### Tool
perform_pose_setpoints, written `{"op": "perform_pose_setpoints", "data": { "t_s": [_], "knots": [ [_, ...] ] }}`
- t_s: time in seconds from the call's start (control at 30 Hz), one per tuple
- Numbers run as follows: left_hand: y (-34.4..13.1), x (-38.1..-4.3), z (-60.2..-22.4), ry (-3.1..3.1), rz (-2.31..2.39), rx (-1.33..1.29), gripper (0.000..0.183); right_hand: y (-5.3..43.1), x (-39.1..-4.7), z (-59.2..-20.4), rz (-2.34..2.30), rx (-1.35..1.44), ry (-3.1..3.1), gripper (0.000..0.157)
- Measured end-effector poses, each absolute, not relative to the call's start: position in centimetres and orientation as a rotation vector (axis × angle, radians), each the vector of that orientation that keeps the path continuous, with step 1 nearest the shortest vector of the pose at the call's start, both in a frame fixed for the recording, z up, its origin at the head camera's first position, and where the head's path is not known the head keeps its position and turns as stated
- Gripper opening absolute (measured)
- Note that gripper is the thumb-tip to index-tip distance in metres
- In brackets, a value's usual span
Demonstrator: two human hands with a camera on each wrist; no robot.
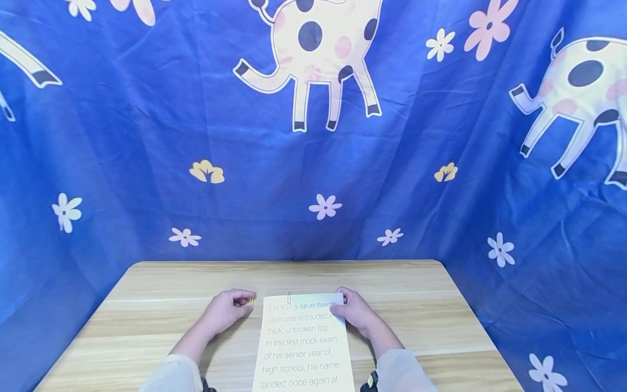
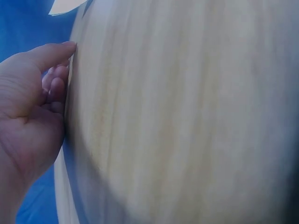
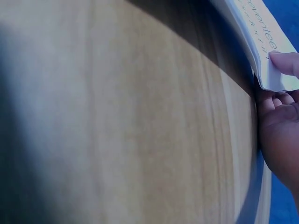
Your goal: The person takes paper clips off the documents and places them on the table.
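Observation:
A stack of printed sheets point(image 1: 303, 348) lies lengthwise at the front middle of the table, with large text on its top page. At its top edge sits a wire paper clip point(image 1: 289, 298). My right hand point(image 1: 359, 312) pinches the sheets at their top right corner, thumb over the print and fingers underneath. In the right wrist view the layered edge of the sheets point(image 3: 245, 35) shows beside the thumb. To the left of the stack, my left hand point(image 1: 227, 311) pinches a small yellow piece point(image 1: 251, 300) between thumb and fingers; its kind is too small to make out.
The light wood-grain table point(image 1: 147, 305) has rounded far corners. Blue cloth point(image 1: 274, 218) printed with cows and flowers hangs behind it and along both sides.

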State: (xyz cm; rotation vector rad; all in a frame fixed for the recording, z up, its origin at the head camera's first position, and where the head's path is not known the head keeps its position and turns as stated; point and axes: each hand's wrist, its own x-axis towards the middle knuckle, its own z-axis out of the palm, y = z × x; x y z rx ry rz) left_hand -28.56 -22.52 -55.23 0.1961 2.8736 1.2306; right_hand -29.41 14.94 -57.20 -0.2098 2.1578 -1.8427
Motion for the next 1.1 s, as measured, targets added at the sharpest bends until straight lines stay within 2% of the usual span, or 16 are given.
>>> {"op": "perform_pose_setpoints", "data": {
  "t_s": [0.7, 1.1],
  "knots": [
    [-22.57, -28.57, -55.37, 2.905, 1.221, 0.325, 0.039, 15.27, -29.43, -56.86, -1.889, -0.228, 2.115, 0.021],
    [-22.61, -28.56, -55.52, 2.907, 1.234, 0.301, 0.04, 15.28, -29.35, -57.05, -1.882, -0.214, 2.123, 0.022]
  ]
}}
